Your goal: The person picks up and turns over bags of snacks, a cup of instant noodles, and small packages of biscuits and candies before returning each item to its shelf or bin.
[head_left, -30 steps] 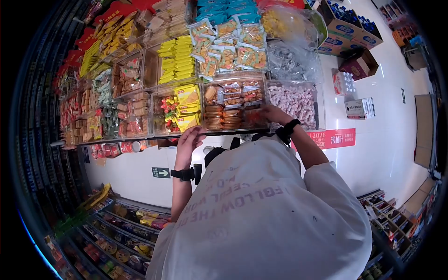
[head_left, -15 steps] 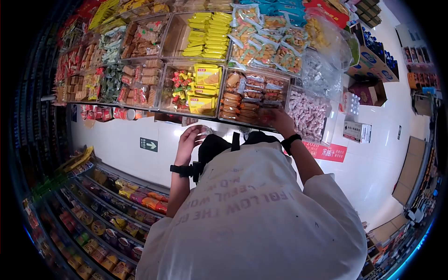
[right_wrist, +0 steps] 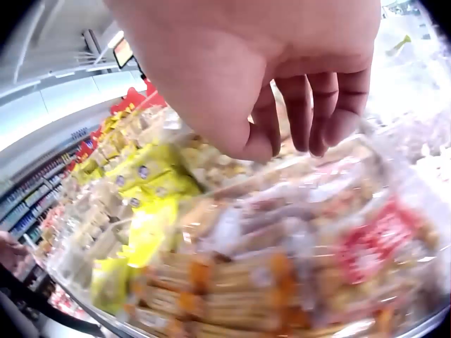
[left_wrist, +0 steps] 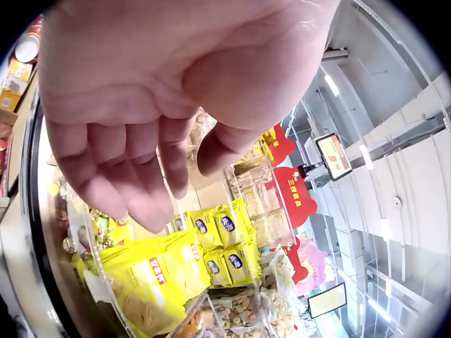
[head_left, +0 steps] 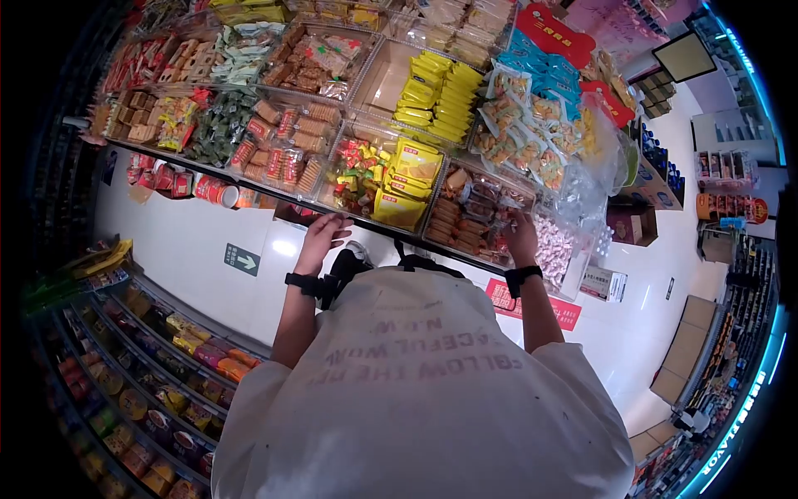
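Now the right hand [head_left: 522,241] had shifted nearer the biscuit tray's [head_left: 465,253] right rim, above its packets [head_left: 474,218], fingers loosely bent, apparently empty; the left hand [head_left: 320,241], left of the tray, had relaxed, empty fingers.

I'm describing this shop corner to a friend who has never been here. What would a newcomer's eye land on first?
Probably the bright yellow packets in the middle of the display, with the larger yellow packs just below them in the head view. The pale shirt fills the bottom there, and a red sign stands out beside the blue packets.
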Action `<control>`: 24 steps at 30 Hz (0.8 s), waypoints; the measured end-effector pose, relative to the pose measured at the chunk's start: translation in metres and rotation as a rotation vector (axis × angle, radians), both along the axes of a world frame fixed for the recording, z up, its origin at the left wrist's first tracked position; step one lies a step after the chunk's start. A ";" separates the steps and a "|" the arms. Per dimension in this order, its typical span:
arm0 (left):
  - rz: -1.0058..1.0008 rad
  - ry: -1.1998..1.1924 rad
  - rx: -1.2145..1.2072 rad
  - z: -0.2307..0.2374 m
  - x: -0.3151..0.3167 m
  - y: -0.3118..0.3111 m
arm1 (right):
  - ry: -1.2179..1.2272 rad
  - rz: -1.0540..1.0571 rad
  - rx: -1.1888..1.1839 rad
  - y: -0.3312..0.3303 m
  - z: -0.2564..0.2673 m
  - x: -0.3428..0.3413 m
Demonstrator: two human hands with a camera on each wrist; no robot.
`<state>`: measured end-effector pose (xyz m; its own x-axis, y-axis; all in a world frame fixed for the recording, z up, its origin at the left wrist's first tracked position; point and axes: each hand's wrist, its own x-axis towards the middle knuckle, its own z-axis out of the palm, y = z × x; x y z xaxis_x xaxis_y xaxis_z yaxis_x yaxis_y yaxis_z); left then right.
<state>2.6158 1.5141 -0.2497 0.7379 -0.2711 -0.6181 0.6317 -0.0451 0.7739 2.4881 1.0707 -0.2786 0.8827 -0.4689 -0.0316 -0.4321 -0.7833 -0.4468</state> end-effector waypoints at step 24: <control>-0.371 -0.101 -0.105 -0.014 0.083 0.077 | 0.040 0.356 -0.128 0.220 -0.021 0.095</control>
